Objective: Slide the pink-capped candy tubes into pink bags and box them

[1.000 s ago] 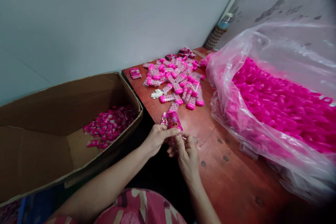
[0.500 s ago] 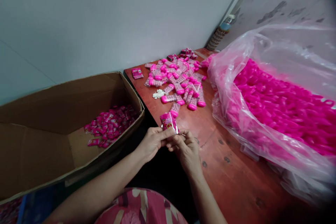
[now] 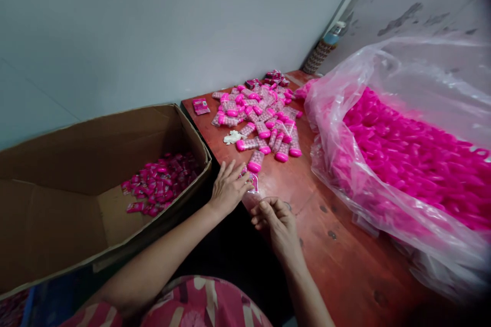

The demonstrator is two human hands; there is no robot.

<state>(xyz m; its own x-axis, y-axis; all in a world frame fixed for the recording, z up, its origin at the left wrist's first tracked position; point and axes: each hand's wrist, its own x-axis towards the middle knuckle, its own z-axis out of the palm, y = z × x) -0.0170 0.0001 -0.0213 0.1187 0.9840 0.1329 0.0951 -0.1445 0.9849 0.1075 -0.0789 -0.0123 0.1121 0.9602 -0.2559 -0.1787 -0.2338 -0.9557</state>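
Observation:
My left hand (image 3: pixel 230 189) is open, its fingers stretched out at the table's edge. A shiny pink printed packet (image 3: pixel 252 182) with a clear border is just beyond those fingers, partly hidden by them. Whether the fingertips touch it I cannot tell. Close by on the right, my right hand (image 3: pixel 276 222) is closed, thumb against fingers, below the packet. What it pinches, if anything, is too small to make out. Just behind the packet lies a small clear container with a pink cap (image 3: pixel 255 160), at the front of a pile of similar bead-filled containers (image 3: pixel 264 112).
An open cardboard box (image 3: pixel 49 138) stands at the left with pink packets (image 3: pixel 163 181) inside. On the red table (image 3: pixel 337 265), a large clear bag (image 3: pixel 330 153) of bright pink plastic pieces (image 3: pixel 418 158) fills the right. White crumpled scrap (image 3: pixel 232 137), a flat packet (image 3: pixel 200 106) and a bottle (image 3: pixel 321 51) sit farther back.
My left hand has let go of the packet and spread its fingers. The packet, held up between both hands before, is now lower, by the table's edge. My right hand has shifted slightly right and down.

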